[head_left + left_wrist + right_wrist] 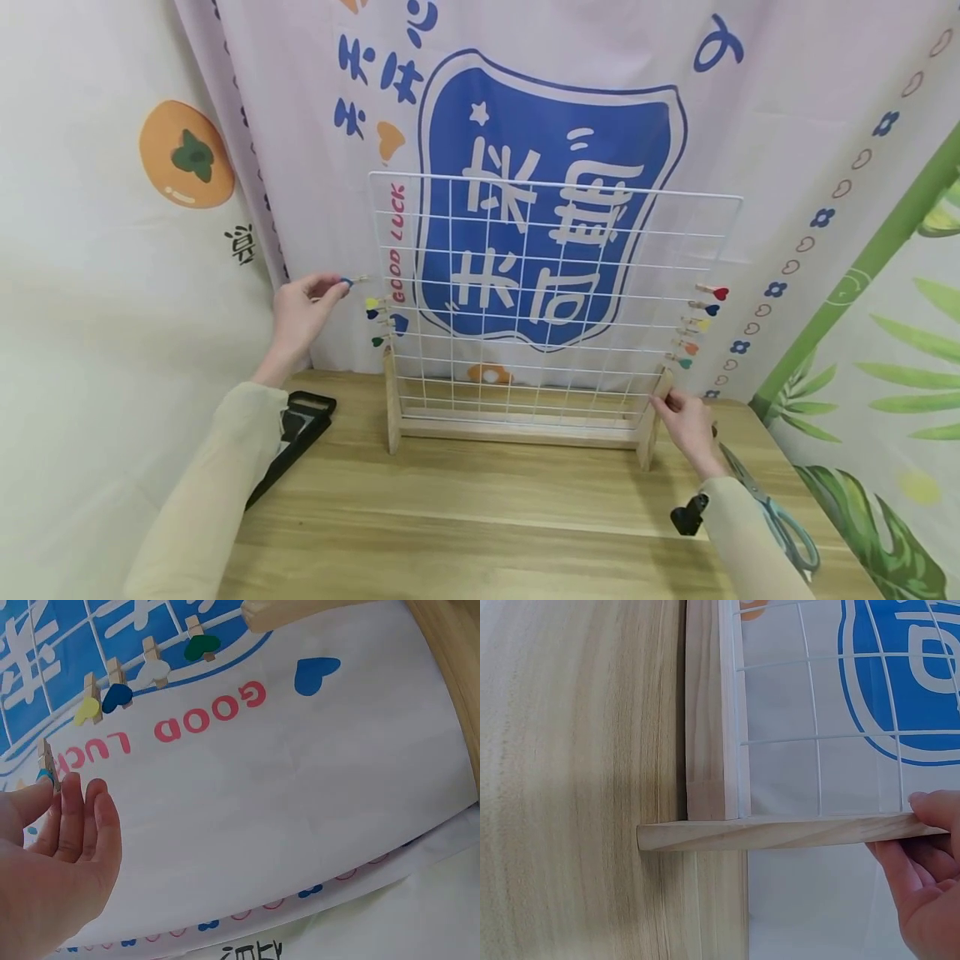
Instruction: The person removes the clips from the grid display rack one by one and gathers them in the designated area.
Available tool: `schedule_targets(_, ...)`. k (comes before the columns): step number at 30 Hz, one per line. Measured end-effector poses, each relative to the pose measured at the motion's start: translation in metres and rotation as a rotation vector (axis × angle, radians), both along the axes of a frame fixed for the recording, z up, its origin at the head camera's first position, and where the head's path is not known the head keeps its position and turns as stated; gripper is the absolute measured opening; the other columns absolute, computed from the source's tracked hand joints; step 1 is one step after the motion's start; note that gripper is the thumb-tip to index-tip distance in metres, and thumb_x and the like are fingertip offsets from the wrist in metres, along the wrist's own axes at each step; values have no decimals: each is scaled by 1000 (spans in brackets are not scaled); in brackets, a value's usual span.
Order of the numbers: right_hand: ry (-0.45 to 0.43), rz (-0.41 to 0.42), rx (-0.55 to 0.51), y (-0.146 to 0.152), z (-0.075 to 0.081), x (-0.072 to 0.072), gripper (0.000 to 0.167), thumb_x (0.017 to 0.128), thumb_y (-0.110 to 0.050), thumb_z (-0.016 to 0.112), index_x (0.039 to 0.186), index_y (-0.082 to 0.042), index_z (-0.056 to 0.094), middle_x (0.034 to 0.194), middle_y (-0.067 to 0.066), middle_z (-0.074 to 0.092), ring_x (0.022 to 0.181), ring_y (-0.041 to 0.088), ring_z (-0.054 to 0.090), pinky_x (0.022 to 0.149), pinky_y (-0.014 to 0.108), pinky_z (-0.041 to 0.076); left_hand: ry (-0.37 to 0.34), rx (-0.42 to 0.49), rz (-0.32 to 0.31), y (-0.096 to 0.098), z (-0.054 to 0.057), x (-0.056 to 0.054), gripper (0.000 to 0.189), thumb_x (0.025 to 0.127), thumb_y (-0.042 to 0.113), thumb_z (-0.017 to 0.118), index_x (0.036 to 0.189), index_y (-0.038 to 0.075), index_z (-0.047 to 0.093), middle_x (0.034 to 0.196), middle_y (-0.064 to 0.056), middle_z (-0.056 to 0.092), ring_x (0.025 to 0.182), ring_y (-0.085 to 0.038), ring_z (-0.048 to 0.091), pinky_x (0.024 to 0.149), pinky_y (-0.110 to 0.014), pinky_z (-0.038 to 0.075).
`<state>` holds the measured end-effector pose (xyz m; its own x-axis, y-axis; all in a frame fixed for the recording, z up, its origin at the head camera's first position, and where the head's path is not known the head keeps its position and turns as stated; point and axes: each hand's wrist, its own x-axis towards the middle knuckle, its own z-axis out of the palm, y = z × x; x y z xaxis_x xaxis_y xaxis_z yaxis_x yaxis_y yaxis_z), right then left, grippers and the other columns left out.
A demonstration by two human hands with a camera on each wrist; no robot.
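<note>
A white wire grid point(557, 185) stands upright in a wooden stand point(517, 432). At its left edge, my left hand point(303, 312) pinches a small wooden clothespin point(46, 757) with a blue decoration between thumb and fingers. Whether the pin touches the wire, I cannot tell. Below it, several clothespins with hearts are clipped along that edge, among them a yellow heart point(87, 710), a navy one point(118, 697), a white one point(153, 673) and a green one point(202, 648). My right hand point(686, 423) grips the stand's right side post point(780, 833) between thumb and fingers.
More heart clothespins hang on the grid's right edge, topped by a red heart point(720, 293). Scissors point(787, 533) and a small black object point(688, 515) lie on the table point(450, 533) at right. A black-framed item point(296, 437) lies at left. A printed curtain point(315, 208) hangs close behind.
</note>
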<state>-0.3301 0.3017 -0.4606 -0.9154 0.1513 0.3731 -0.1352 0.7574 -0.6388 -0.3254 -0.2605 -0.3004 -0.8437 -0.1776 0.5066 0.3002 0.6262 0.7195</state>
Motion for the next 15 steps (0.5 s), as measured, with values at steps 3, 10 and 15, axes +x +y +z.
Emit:
schedule_targets(3,4,-4,5,0,-1,0,30,98,-21,62,76,1,63,96,27,74,70,20,64,53,20,40,4,-18,-24,1,-4,9,34,99,28,60,116,-1,67,113,-21,71,80,14,53,75,-4,44)
schedule_targets(10,15,-6,-6,-1,-2,0,28,97,-19,62,84,4,68,103,28,73,94,41,72,59,13,44,-50,-97,-87,17,-27,27,32,98,26,62,118,1,67,113,-20,73,96,-20,68,91,-39,58)
schedule_targets(15,24,-18,-19,-2,-3,1,26,97,-18,63,82,3,68,100,27,74,91,38,73,58,11,43,-59,-111,-191,40,-55,34,23,95,15,66,112,0,69,105,-20,74,94,-32,71,83,-32,60)
